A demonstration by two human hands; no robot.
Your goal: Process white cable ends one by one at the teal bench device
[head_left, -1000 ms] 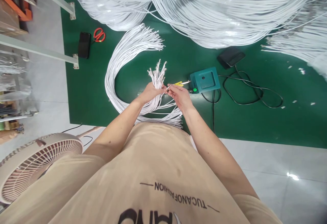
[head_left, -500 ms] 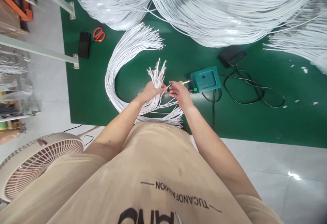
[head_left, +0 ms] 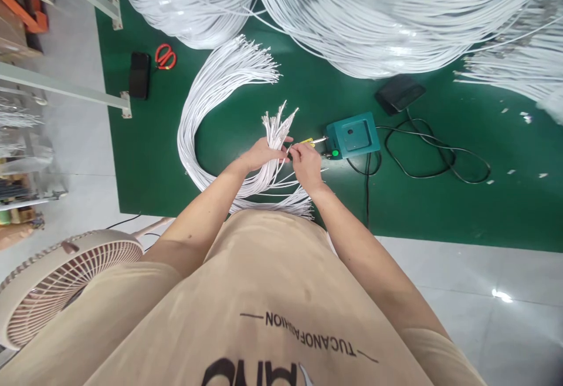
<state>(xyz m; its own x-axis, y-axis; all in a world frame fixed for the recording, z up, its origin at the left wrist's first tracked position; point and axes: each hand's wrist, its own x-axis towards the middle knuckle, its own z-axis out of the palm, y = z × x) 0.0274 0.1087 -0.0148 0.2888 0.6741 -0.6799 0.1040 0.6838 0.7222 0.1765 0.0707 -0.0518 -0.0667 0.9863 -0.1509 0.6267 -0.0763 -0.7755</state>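
My left hand [head_left: 260, 156] is closed round a bundle of white cables [head_left: 277, 131], whose stripped or tipped ends fan out above the fingers. Close beside it, my right hand [head_left: 307, 166] pinches the end of a single white cable at the thumb and forefinger. The fingertips of both hands almost meet there; the small end between them is hard to make out. Just right of my right hand stands a teal device [head_left: 353, 135] with a green button and a metal tip with yellow parts [head_left: 310, 141] pointing at the hand.
A curved bundle of white cables [head_left: 187, 119] lies left of my hands on the green table [head_left: 440, 210]. Large cable coils [head_left: 373, 22] fill the back. Red-handled scissors [head_left: 166, 57], a black phone-like object [head_left: 139, 75] and a black box [head_left: 399, 92] with a cord lie around. A fan [head_left: 74, 286] stands at left.
My right hand has moved slightly left and its fingers have closed into a pinch near the left hand. The held bundle's ends have shifted a little right.
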